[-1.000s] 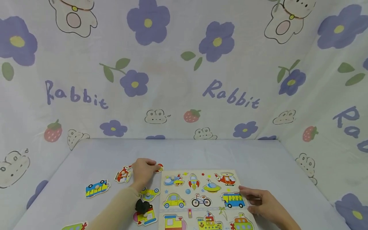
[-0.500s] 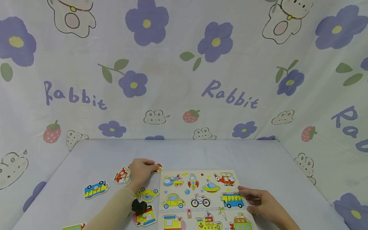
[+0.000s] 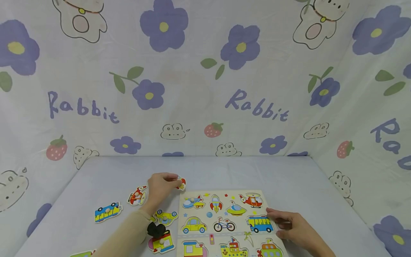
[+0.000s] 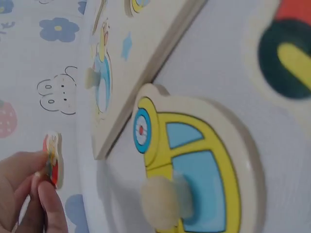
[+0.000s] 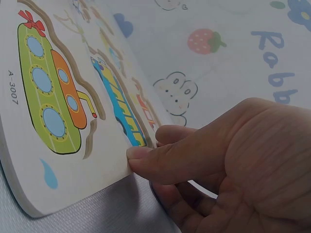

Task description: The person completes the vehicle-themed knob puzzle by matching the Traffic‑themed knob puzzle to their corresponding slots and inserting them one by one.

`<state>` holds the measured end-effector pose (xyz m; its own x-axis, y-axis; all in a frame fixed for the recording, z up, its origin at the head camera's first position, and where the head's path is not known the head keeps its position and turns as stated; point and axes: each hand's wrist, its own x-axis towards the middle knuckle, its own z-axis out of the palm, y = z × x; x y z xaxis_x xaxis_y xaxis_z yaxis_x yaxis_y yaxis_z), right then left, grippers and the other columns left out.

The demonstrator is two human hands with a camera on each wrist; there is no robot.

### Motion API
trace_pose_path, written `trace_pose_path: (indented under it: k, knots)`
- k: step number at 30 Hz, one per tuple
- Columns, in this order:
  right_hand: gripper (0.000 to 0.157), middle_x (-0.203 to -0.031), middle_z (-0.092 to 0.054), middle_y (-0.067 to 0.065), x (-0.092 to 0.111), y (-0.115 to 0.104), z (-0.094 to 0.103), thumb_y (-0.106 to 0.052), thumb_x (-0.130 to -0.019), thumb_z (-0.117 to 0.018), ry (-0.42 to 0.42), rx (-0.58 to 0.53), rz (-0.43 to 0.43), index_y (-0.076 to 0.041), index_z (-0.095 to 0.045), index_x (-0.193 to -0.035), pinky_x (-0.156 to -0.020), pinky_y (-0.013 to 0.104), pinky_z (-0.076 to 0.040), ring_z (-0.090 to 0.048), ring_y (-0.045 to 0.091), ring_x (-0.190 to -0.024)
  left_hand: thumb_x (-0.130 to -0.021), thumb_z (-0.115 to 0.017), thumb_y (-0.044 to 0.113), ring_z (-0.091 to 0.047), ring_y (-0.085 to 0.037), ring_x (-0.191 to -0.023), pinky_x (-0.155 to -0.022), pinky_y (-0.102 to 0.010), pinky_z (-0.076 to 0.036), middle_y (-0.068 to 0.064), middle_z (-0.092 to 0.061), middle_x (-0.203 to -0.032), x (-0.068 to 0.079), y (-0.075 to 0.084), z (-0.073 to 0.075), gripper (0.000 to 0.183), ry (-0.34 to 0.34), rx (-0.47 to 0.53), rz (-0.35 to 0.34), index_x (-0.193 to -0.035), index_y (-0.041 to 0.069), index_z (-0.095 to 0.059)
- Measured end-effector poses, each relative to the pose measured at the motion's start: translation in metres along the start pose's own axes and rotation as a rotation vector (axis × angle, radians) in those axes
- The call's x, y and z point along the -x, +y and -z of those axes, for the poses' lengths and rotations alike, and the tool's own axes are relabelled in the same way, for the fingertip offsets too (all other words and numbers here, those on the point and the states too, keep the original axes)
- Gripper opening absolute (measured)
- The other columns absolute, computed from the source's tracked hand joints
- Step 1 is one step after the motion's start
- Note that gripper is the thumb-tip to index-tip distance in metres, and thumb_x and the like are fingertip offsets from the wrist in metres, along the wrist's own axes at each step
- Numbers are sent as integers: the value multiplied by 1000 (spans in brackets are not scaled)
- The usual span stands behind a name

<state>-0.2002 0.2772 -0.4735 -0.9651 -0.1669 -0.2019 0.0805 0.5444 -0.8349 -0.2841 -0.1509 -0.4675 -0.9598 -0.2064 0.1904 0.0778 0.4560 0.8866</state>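
My left hand (image 3: 162,189) pinches a small red, white and yellow puzzle piece (image 3: 183,183) just beyond the board's far left corner. In the left wrist view, thumb and fingertips close on this piece (image 4: 57,145), which is tipped on edge; its full picture is partly hidden. The wooden puzzle board (image 3: 199,211) lies in front, printed with vehicles. An airplane piece (image 3: 193,202) with a knob sits in its upper left slot. My right hand (image 3: 295,225) grips the board's right edge, thumb on top beside the bus picture (image 5: 119,104), other fingers curled below.
Left of the board lie loose knobbed pieces: a helicopter (image 3: 137,196), a blue-yellow bus (image 3: 108,212), a yellow car (image 3: 167,217) and a train (image 3: 161,243). A green piece (image 3: 82,254) is cut off by the bottom edge. Patterned cloth walls (image 3: 192,78) enclose the table.
My left hand has lifted slightly up and to the right, with the red piece moving along and tilting. The right hand keeps its grip on the board.
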Motion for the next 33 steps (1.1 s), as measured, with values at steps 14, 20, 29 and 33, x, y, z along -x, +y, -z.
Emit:
trace_pose_path:
  k: [14,20,29,33]
  knots:
    - [53,-140,-54,6,3,-4,-2,10,-71,-78,20,10,-18,-11,-71,-119,-89,39,-51,-58,25,-111,-80,-84,16,-66,-13,-77,-70,-28,-55,7,-70,-83,10,17,-11,16,-273,77,-204,-94,11,-78]
    - [51,-141,-54,7,4,-6,-2,9,-72,-78,14,12,-10,-9,-71,-119,-90,40,-51,-57,27,-113,-81,-83,17,-67,-13,-76,-70,-28,-55,6,-71,-84,17,24,-16,17,-346,81,-221,-96,10,-78]
    - [51,-141,-53,9,2,-4,0,8,-74,-77,6,23,5,-7,-69,-122,-91,40,-50,-57,29,-115,-79,-85,21,-67,-13,-74,-67,-29,-55,7,-71,-80,25,32,-39,18,-419,100,-213,-93,11,-78]
    - [50,-142,-52,10,1,-4,0,8,-74,-77,-3,17,0,-6,-69,-122,-92,42,-49,-56,30,-116,-78,-85,18,-68,-12,-74,-69,-30,-55,7,-71,-78,29,38,-50,18,-443,102,-195,-93,10,-78]
